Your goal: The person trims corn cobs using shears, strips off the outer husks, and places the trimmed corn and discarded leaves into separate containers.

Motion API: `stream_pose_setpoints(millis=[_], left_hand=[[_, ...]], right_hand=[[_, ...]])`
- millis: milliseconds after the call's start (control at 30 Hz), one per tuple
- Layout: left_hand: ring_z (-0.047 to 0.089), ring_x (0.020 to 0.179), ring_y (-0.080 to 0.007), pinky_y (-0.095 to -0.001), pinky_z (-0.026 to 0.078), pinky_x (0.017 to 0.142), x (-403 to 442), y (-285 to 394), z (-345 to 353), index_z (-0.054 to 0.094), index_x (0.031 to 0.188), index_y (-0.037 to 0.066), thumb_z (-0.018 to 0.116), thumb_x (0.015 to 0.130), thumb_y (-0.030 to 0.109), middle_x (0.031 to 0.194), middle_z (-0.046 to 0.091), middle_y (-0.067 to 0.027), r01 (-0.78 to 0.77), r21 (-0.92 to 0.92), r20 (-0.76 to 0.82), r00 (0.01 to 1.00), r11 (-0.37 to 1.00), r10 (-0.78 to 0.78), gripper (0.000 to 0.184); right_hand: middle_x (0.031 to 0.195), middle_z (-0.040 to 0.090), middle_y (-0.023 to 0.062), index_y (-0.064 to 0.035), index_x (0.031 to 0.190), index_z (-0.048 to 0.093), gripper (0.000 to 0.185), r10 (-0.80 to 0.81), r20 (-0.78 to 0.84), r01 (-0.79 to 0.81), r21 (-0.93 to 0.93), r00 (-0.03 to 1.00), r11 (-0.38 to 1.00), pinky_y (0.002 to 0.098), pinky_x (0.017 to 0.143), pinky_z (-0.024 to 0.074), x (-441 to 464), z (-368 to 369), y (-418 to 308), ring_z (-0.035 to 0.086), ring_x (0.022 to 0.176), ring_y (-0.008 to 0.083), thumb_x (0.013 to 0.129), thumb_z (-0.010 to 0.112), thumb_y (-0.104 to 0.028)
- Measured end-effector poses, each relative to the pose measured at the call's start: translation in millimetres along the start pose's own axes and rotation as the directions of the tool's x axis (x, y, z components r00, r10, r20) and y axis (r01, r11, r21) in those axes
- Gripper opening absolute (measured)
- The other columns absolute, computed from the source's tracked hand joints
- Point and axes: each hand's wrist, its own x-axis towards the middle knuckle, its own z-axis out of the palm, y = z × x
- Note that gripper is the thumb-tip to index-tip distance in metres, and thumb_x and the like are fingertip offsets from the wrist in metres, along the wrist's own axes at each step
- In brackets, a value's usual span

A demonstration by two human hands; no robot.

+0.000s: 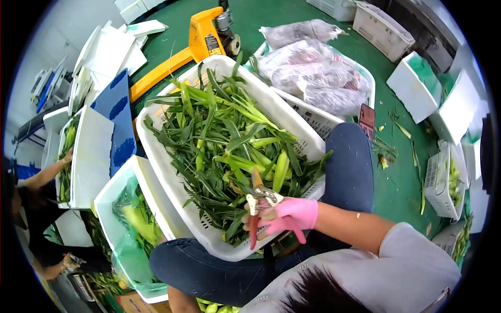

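My right hand (279, 216), in a pink glove that leaves the fingers bare, is closed around pruning shears (253, 208) with red handles. The shears' blades point up over a white plastic crate (209, 242) between my knees. Green corn leaves and husks (219, 146) fill this crate, and a pale green husked ear of corn (281, 172) lies near the blades. Part of my left forearm shows at the bottom edge, but my left hand is out of view. To the left, a blurred yellow-green ear of corn (140, 223) is over a lined foam box (117, 201).
A second crate (371, 83) holds plastic-wrapped bundles (318, 68). Behind stands a yellow pallet jack (203, 39). A phone (367, 119) rests by my right knee. At far left a co-worker's hand (68, 155) reaches into another box. Corn scraps litter the green floor (394, 172).
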Motion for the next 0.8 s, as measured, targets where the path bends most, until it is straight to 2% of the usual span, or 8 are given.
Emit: stream_pose_setpoints(millis=[67, 100, 133, 300, 333, 433, 700, 800], left_hand=[[0.061, 0.109, -0.0287, -0.0437, 0.049, 0.100, 3, 73, -56, 0.056, 0.130, -0.001, 0.059, 0.099, 0.028, 0.121, 0.063, -0.0149, -0.129, -0.380, -0.047, 0.992, 0.916, 0.120, 0.042], [0.063, 0.105, -0.0277, -0.0444, 0.054, 0.091, -16, 133, -84, 0.058, 0.130, -0.001, 0.066, 0.094, 0.031, 0.121, 0.063, -0.0154, 0.059, -0.787, 0.082, 0.997, 0.615, 0.009, 0.049], [0.064, 0.103, -0.0272, -0.0430, 0.057, 0.087, -29, 184, -119, 0.055, 0.133, -0.001, 0.066, 0.095, 0.029, 0.123, 0.062, -0.0142, 0.047, -0.828, 0.171, 0.970, 0.559, 0.172, 0.050], [0.061, 0.108, -0.0194, -0.0370, 0.052, 0.091, -85, 344, -166, 0.055, 0.132, 0.001, 0.054, 0.100, 0.029, 0.121, 0.062, -0.0105, -0.258, -0.663, 0.281, 0.784, 0.703, 0.553, 0.042], [0.067, 0.095, -0.0257, -0.0427, 0.056, 0.086, -108, 359, -146, 0.059, 0.126, 0.004, 0.055, 0.101, 0.041, 0.112, 0.067, -0.0102, 0.075, -0.791, 0.411, 0.800, 0.608, 0.436, 0.044], [0.069, 0.095, -0.0213, -0.0372, 0.058, 0.078, -216, 438, -110, 0.053, 0.132, 0.001, 0.071, 0.088, 0.037, 0.109, 0.067, -0.0134, 0.100, -0.645, 0.694, 0.491, 0.758, 0.526, 0.060], [0.060, 0.107, -0.0155, -0.0301, 0.049, 0.097, -268, 473, -55, 0.047, 0.141, 0.000, 0.082, 0.080, 0.024, 0.117, 0.066, -0.0093, -0.487, -0.448, 0.708, 0.319, 0.750, 0.630, 0.074], [0.058, 0.110, -0.0152, -0.0308, 0.048, 0.098, -263, 479, -69, 0.044, 0.144, 0.001, 0.084, 0.078, 0.023, 0.121, 0.063, -0.0072, -0.471, -0.379, 0.811, 0.246, 0.796, 0.531, 0.080]], right_hand=[[0.137, 0.057, 0.0146, -0.0104, 0.138, 0.048, 0.054, -0.007, 0.015, 0.009, -0.124, 1.000, 0.992, 0.0480, 0.106, 0.0472, 5, 13, -15, 0.054, 0.130, 0.0317, 0.088, 0.069, -0.010], [0.133, 0.059, 0.0136, -0.0099, 0.137, 0.047, 0.057, -0.023, 0.072, 0.039, -0.223, 0.997, 0.974, 0.0465, 0.103, 0.0493, 14, 14, -25, 0.058, 0.123, 0.0270, 0.086, 0.071, -0.008], [0.122, 0.062, 0.0098, -0.0078, 0.140, 0.045, 0.058, -0.086, 0.119, 0.124, -0.368, 0.989, 0.921, 0.0403, 0.093, 0.0540, 22, 18, -33, 0.061, 0.112, 0.0217, 0.086, 0.068, -0.005], [0.117, 0.061, 0.0081, -0.0040, 0.145, 0.041, 0.075, -0.318, 0.110, 0.245, -0.873, 0.942, 0.423, 0.0306, 0.090, 0.0521, 25, 40, -67, 0.059, 0.106, 0.0148, 0.082, 0.079, -0.018], [0.114, 0.061, 0.0072, -0.0039, 0.146, 0.041, 0.077, -0.446, 0.252, 0.400, -0.874, 0.859, 0.276, 0.0292, 0.089, 0.0514, 32, 28, -63, 0.058, 0.103, 0.0137, 0.081, 0.080, -0.019], [0.112, 0.055, 0.0026, -0.0064, 0.147, 0.041, 0.074, -0.326, -0.091, 0.142, -0.769, 0.941, 0.623, 0.0274, 0.088, 0.0466, 13, 21, -69, 0.052, 0.097, 0.0110, 0.083, 0.077, -0.015], [0.123, 0.060, 0.0159, 0.0010, 0.142, 0.044, 0.079, -0.564, 0.031, 0.298, -0.873, 0.825, 0.387, 0.0357, 0.103, 0.0464, 0, 0, -108, 0.060, 0.116, 0.0260, 0.076, 0.081, -0.023], [0.121, 0.059, 0.0213, -0.0001, 0.136, 0.050, 0.076, -0.644, 0.211, 0.174, -0.977, 0.735, -0.121, 0.0433, 0.103, 0.0461, -5, -6, -118, 0.057, 0.113, 0.0389, 0.069, 0.080, -0.020]])
